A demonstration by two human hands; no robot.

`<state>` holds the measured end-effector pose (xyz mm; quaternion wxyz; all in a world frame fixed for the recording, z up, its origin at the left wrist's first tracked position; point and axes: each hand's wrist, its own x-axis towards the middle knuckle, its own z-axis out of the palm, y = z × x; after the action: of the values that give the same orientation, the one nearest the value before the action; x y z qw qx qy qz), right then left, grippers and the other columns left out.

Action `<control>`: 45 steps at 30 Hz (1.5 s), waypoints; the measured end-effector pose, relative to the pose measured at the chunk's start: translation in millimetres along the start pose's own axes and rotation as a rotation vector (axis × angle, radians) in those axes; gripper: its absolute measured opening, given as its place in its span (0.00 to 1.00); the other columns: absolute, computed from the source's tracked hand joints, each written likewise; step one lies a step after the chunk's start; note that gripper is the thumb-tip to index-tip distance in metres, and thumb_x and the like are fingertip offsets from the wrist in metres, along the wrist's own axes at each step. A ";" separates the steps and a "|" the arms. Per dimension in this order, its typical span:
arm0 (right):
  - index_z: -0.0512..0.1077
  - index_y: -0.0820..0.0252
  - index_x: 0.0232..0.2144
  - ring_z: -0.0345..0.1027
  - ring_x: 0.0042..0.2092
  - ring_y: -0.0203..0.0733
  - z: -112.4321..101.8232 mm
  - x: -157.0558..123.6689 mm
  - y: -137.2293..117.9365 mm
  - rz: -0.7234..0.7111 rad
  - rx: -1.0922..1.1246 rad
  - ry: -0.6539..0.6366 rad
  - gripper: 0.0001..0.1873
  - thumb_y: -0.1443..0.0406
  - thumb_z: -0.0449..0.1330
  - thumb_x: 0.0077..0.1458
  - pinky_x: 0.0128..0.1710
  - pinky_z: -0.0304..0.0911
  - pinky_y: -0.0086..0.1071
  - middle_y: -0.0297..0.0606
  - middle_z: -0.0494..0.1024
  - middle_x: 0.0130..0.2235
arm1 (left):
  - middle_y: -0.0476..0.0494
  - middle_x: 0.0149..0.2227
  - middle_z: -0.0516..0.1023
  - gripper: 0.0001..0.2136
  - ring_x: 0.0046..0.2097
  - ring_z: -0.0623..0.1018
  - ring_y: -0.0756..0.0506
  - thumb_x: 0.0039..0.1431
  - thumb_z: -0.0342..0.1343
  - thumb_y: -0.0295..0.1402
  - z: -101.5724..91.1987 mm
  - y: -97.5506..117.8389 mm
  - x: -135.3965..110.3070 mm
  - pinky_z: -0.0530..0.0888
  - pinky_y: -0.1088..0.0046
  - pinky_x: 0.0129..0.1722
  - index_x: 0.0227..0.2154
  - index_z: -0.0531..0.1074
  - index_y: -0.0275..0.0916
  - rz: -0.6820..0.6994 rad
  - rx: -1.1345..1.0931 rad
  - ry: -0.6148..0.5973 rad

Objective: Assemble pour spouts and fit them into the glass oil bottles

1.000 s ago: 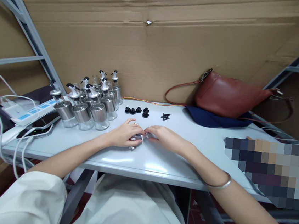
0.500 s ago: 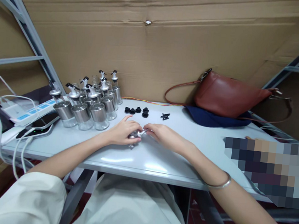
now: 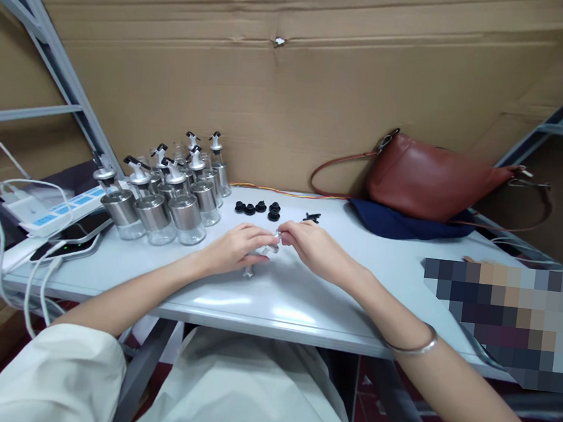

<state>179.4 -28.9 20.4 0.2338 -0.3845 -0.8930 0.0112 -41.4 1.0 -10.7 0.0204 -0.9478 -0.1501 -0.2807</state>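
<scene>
My left hand (image 3: pixel 237 248) and my right hand (image 3: pixel 305 246) meet at the middle of the grey table (image 3: pixel 303 294), fingers pinched together on a small silver metal spout part (image 3: pixel 272 242) held just above the surface. A second small silver piece (image 3: pixel 248 273) lies on the table under my left hand. Behind the hands lie several black rubber stoppers (image 3: pixel 256 208) and a few small black clips (image 3: pixel 312 217).
A cluster of glass-and-steel dispenser bottles (image 3: pixel 173 189) stands at the back left. A white power strip (image 3: pixel 55 207), cables and a phone (image 3: pixel 64 242) lie at the far left. A brown handbag (image 3: pixel 425 179) rests on blue cloth (image 3: pixel 401 225) at the back right. Cardboard lines the wall.
Both hands have lifted slightly and moved away from me, toward the black stoppers, still pinching the silver part. One small silver piece now shows on the table beneath my left hand.
</scene>
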 end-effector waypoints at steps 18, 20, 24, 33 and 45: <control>0.69 0.60 0.35 0.69 0.33 0.42 -2.9 -0.7 -1.4 0.029 -0.079 -0.024 0.14 0.64 0.44 0.66 0.33 0.57 0.31 0.41 0.77 0.31 | 0.37 0.45 0.78 0.15 0.46 0.77 0.45 0.67 0.45 0.36 0.8 9.8 3.6 0.71 0.63 0.50 0.49 0.70 0.37 0.034 0.047 -0.034; 0.69 0.61 0.35 0.70 0.33 0.42 -2.9 -0.8 -1.9 0.032 -0.085 -0.029 0.15 0.64 0.44 0.66 0.33 0.58 0.31 0.41 0.77 0.31 | 0.38 0.45 0.79 0.14 0.47 0.77 0.46 0.67 0.45 0.36 1.5 10.0 3.7 0.70 0.63 0.51 0.49 0.69 0.38 0.032 0.034 -0.048; 0.70 0.61 0.35 0.70 0.32 0.42 -3.2 -0.9 -2.4 0.032 -0.109 -0.040 0.16 0.63 0.44 0.66 0.33 0.57 0.30 0.41 0.77 0.30 | 0.41 0.46 0.79 0.13 0.48 0.77 0.46 0.67 0.45 0.35 2.7 9.7 2.9 0.67 0.62 0.54 0.50 0.69 0.40 0.033 0.034 -0.070; 0.70 0.60 0.33 0.69 0.31 0.41 -2.8 -1.4 -0.5 0.047 -0.125 -0.060 0.17 0.61 0.44 0.66 0.32 0.56 0.30 0.40 0.76 0.28 | 0.42 0.46 0.80 0.12 0.47 0.78 0.47 0.67 0.44 0.33 2.9 9.7 1.0 0.65 0.61 0.55 0.49 0.68 0.40 0.045 0.030 -0.051; 0.70 0.60 0.32 0.68 0.31 0.40 -24.2 -6.5 40.7 0.175 -0.022 0.077 0.08 0.66 0.51 0.59 0.34 0.60 0.31 0.39 0.77 0.31 | 0.41 0.44 0.80 0.12 0.47 0.78 0.47 0.66 0.45 0.34 3.8 7.3 0.2 0.67 0.62 0.54 0.47 0.69 0.38 0.045 0.057 -0.009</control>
<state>221.3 -8.6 31.2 0.2618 -0.4636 -0.8464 0.0071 -37.1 -5.5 -13.5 0.0531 -0.9512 -0.1368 -0.2714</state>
